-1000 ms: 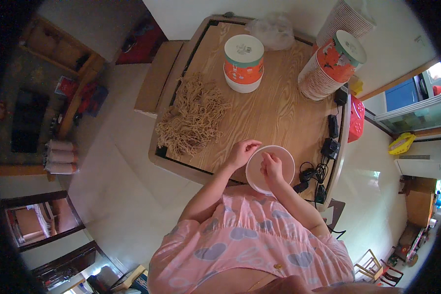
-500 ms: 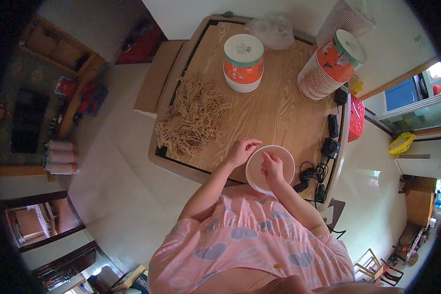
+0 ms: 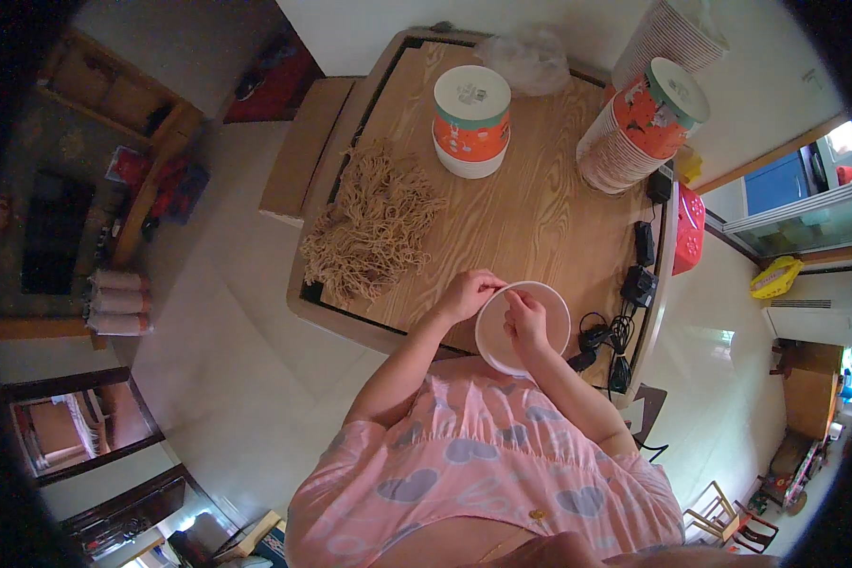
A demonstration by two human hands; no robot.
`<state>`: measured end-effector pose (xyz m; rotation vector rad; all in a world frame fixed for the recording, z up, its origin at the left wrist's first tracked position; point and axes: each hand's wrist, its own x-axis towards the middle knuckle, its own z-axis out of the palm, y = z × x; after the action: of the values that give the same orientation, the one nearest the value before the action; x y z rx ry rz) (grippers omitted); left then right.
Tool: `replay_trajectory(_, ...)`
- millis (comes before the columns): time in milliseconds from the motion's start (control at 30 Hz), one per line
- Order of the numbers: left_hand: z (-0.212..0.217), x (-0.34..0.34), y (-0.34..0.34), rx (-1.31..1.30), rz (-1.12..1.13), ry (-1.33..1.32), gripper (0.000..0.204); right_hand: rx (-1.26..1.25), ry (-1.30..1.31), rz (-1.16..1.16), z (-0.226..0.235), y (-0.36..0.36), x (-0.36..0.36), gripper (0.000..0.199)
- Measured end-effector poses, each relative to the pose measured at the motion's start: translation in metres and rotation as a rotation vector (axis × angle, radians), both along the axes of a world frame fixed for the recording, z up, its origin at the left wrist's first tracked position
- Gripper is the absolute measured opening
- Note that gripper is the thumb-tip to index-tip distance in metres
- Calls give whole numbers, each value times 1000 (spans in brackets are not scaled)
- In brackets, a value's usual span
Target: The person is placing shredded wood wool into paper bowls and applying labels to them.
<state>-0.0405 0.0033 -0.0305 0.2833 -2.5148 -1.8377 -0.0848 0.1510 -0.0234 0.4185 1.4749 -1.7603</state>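
Observation:
A white round paper tub stands mouth up at the table's near edge, close to my body. My left hand is at the outside of its upper left rim, thumb and fingers pinched together. Over the tub's mouth is my right hand, its fingers curled and closed near the inner left wall. Whatever either hand pinches is too small or hidden to make out. To the left lies a loose heap of tan twisted cords. Farther back, an orange, green and white tub stands upside down on a white one.
A tall leaning stack of nested tubs stands back right, with another stack behind it. A clear plastic bag lies at the back. Black adapters and coiled cables run along the table's right edge. A cardboard box is left.
My left hand's fingertips have drawn together and come up against the tub's rim. The right hand stays almost where it was, over the tub's mouth.

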Motion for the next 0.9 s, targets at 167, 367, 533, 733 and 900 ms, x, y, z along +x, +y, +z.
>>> replay_trajectory(167, -6, 5, 1, -51, 52, -14, 15, 61, 44, 86, 4, -2, -4, 11)
replay_trajectory(367, 6, 11, 5, -259, 62, 31, 12, 112, 110, 312, -3, 6, -20, 15)
replay_trajectory(533, -7, 22, 7, -96, 200, 22, 8, 284, 358, 672, 14, -1, -36, 29)
replay_trajectory(733, -21, 30, 4, 722, 420, -363, 7, 172, 2136, 1571, 108, -7, 5, 28)
replay_trajectory(900, -5, 27, 9, 1152, 585, -400, 8, 282, 1813, 1418, 111, -32, 3, 20)
